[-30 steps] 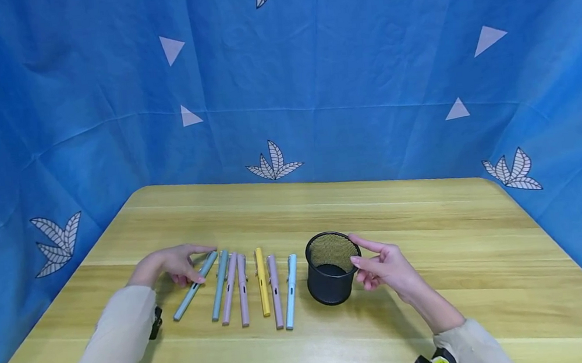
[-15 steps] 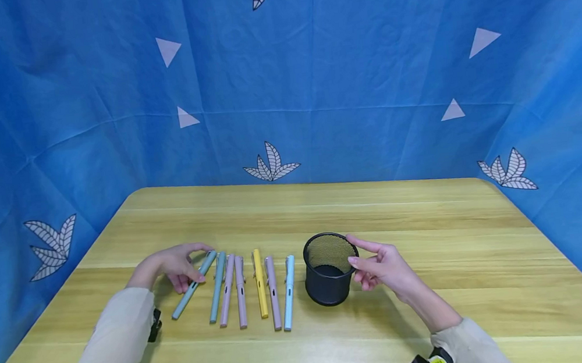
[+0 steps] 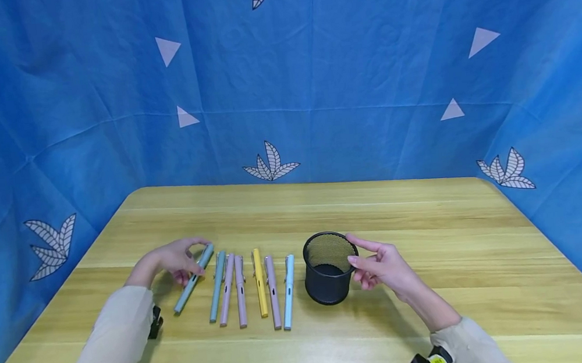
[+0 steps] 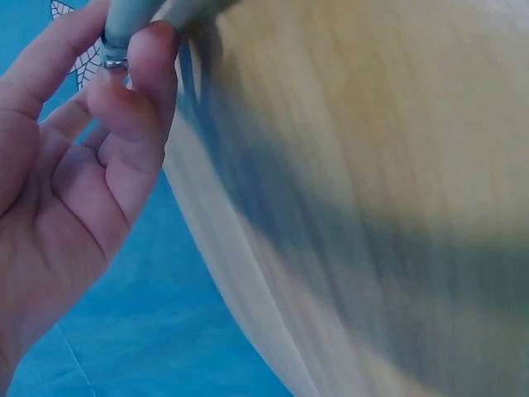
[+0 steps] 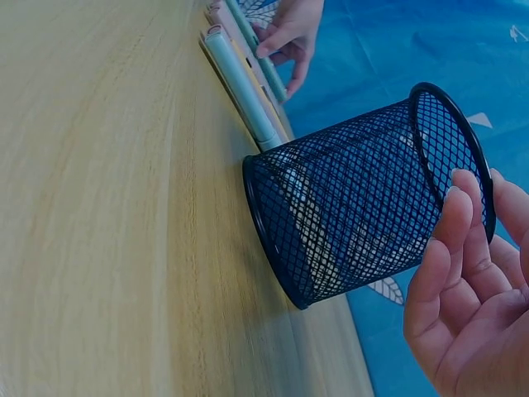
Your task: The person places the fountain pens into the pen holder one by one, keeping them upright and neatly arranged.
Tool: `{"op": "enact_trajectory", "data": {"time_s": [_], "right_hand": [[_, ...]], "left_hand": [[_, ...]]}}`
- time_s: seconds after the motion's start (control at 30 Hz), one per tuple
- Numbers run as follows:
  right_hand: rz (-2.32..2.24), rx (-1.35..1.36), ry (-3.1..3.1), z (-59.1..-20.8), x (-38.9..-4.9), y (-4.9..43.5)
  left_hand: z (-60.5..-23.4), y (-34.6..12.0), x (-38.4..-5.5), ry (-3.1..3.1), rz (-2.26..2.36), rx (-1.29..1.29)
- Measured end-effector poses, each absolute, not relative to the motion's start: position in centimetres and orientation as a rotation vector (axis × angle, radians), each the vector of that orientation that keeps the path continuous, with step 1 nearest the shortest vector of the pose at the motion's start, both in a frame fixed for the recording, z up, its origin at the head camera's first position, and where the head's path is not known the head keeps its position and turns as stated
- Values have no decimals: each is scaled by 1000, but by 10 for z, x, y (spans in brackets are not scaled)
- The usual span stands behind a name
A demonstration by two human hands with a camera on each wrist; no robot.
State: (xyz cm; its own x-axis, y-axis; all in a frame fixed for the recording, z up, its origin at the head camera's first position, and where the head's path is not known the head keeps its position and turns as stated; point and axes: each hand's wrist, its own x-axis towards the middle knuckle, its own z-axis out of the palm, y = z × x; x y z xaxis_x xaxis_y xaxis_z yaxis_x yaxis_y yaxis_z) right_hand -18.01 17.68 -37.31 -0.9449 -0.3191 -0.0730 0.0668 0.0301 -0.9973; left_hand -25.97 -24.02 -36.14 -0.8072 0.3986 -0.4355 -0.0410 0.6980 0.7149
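Teal pen (image 3: 189, 287) on the table (image 3: 405, 223), at nine o'clock from the black mesh cup (image 3: 327, 288), its upper end directed toward one o'clock and its lower end toward seven. The left hand (image 3: 176, 259) pinches it, thumb and fingers clamped on the barrel; whether the lower end touches the table cannot be told. The mesh cup stands upright, mouth upward. The right hand (image 3: 384, 266), at three o'clock from it, holds the rim between thumb and forefinger, the other fingers curled below.

Between the held pen and the cup, six capped pens lie side by side, roughly parallel. Moving toward three o'clock, these are a second teal pen (image 3: 217, 288), two lilac pens (image 3: 241, 294) near each other, a yellow pen (image 3: 261, 283), another lilac pen (image 3: 274, 294) and a light blue pen (image 3: 289, 293), the last nearest the cup. Beyond the table's twelve o'clock edge hangs a blue cloth (image 3: 363, 57) printed with pale triangles and leaves. Light sleeves (image 3: 104, 351) cover both forearms.
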Motion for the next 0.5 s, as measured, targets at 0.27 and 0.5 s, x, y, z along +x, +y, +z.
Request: {"op": "enact_trajectory", "data": {"time_s": [0.27,0.5], "right_hand": [[-1999,-258,2031,-372,-180,177],[-1996,-256,2040,-371,-179,176]], "left_hand": [[-356,-238,-262,2387,1044,298],[-358,-239,-265,2380,1153,310]]}}
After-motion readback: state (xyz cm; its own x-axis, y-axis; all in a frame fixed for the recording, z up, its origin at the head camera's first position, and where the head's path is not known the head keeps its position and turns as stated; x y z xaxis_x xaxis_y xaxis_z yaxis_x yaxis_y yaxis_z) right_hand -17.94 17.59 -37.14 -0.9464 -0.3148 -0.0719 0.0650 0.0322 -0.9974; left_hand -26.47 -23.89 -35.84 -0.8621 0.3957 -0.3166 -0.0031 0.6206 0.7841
